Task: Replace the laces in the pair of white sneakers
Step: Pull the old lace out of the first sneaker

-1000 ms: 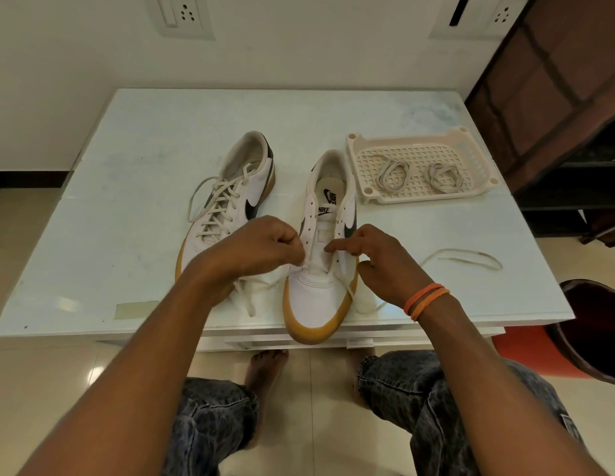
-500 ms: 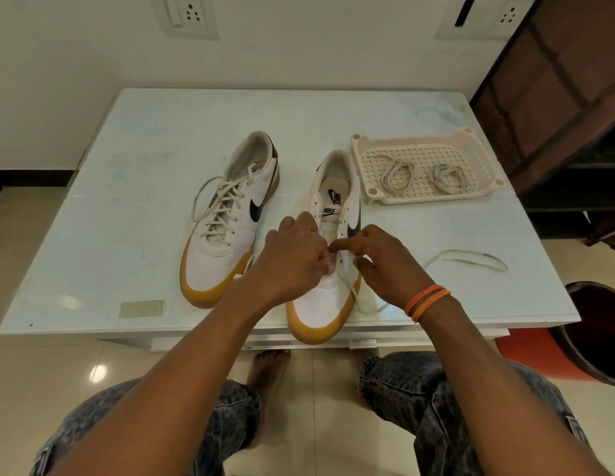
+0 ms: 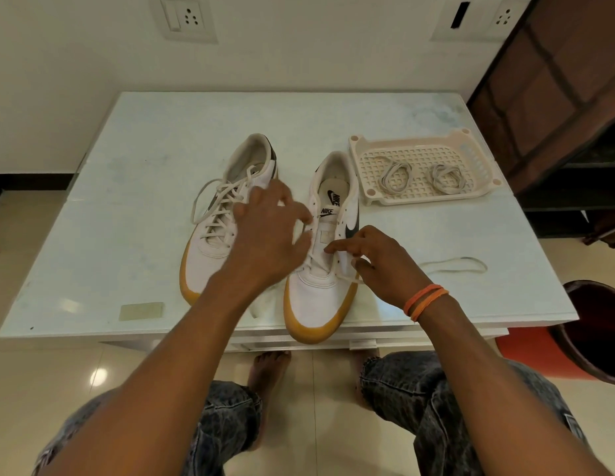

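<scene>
A pale glass-topped table [image 3: 134,159] carries everything, with a small yellowish patch of tape [image 3: 141,310] near its front left corner. The left sneaker [image 3: 227,214], white with a gum-coloured sole and a dark swoosh, lies left of centre, fully laced, its lace loops spilling off its left side. The left hand [image 3: 268,242] hovers over the gap between the two shoes, partly covering the left sneaker; its grip is open, the fingers spread and slightly bent toward the eyelets of the other shoe, and whether the fingertips touch the lace there cannot be told. The right sneaker [image 3: 325,269] lies just beside it, its toe at the table's front edge, with only its lowest eyelets threaded by a white lace [image 3: 316,261]. The right hand [image 3: 378,266], with two orange bands [image 3: 424,300] on its wrist, rests at that shoe's right side; its forefinger and thumb point in over the tongue, the lower fingers are curled, and that grip pinches a strand of the lace at the sole's right edge. The lace's free end lies in a long loop on the table to the right. Behind it a cream perforated tray [image 3: 471,146] holds two coiled laces [image 3: 395,175], well apart from the hands. At far right a dark round bin [image 3: 594,331] stands on the floor.
</scene>
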Demonstrator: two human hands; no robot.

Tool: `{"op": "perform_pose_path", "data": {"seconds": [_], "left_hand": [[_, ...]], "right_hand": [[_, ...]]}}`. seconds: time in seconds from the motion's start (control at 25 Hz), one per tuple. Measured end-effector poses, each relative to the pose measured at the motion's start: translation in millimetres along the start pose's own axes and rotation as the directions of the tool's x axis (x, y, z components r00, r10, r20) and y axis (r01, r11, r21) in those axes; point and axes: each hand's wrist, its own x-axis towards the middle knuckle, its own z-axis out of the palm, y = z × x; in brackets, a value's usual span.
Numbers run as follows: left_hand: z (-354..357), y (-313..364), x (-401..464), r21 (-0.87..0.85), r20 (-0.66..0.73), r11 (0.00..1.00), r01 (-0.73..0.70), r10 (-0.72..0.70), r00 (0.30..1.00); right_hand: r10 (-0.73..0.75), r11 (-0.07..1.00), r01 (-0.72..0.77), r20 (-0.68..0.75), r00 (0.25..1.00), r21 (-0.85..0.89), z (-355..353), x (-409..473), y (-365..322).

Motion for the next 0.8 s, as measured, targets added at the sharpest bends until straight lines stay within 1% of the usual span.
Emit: {"op": "perform_pose_path", "data": {"seconds": [0.04,0.08,0.12,0.16,0.2,0.28,0.32,0.36,0.4,0.44,0.52,0.56,0.6,0.64,0.68,0.72,0.76,0.8], "left_hand": [[2,8,-1,0.052,0.053,0.995,-0.084,0.081,0.995],[7,12,-2,0.103,0.129,0.986,-0.128,0.115,0.985],[13,15,-3,0.14,0.198,0.979,-0.148,0.118,0.973],[18,15,-5,0.149,0.246,0.978,-0.143,0.103,0.964],[20,16,-7,0.115,0.272,0.987,-0.117,0.082,0.959],[16,14,-4,-0.008,0.3,0.999,-0.041,0.042,0.953],[10,11,0,-0.04,0.308,0.999,0.011,0.002,0.951],[3,4,4,-0.037,0.277,0.997,0.075,-0.062,0.959],[-6,-5,9,-0.012,0.214,0.986,0.165,-0.159,0.964],[-13,-16,13,0.017,0.112,0.965,0.263,-0.263,0.958],[-23,-35,15,0.054,-0.08,0.894,0.445,-0.44,0.894],[-23,-41,13,0.086,-0.117,0.863,0.497,-0.487,0.866],[-21,-42,11,0.12,-0.106,0.854,0.506,-0.495,0.862],[-18,-39,9,0.122,-0.071,0.87,0.478,-0.473,0.878],[-14,-32,6,0.089,-0.037,0.906,0.414,-0.413,0.91],[-11,-22,4,0.046,-0.013,0.95,0.309,-0.309,0.951],[-7,-12,2,0.026,0.008,0.986,0.167,-0.168,0.986],[-3,-1,0,0.028,0.045,0.999,0.028,-0.029,0.999]], "right_hand": [[-0.001,1.0,0.001,0.004,1.0,-0.014,0,0,0],[-0.002,1.0,0.002,0.005,1.0,-0.023,0,0,1],[-0.003,1.0,0.003,0.005,1.0,-0.022,0,0,1],[-0.002,1.0,0.003,0.005,1.0,-0.017,0,0,0],[-0.003,1.0,0.003,0.004,1.0,-0.011,0,0,-1],[-0.007,1.0,0.007,0.001,1.0,-0.01,0,0,0],[-0.008,1.0,0.008,0.002,1.0,-0.007,0,0,1],[-0.008,1.0,0.008,0.002,1.0,0.005,-1,0,2],[-0.008,1.0,0.008,0.002,1.0,0.019,-1,0,2],[-0.008,1.0,0.008,0.003,1.0,0.029,-1,0,3],[-0.006,0.999,0.006,-0.005,1.0,0.036,-1,0,4],[-0.003,0.999,0.004,-0.008,1.0,0.04,0,0,4],[-0.002,0.999,0.002,-0.009,1.0,0.042,0,0,3],[-0.001,0.999,0.001,-0.007,1.0,0.04,0,0,4],[-0.002,0.999,0.002,-0.004,1.0,0.035,1,1,4],[-0.003,1.0,0.003,-0.003,1.0,0.03,1,1,4],[-0.005,1.0,0.005,-0.004,1.0,0.023,1,2,5],[-0.007,1.0,0.007,-0.005,1.0,0.013,0,1,5]]}}
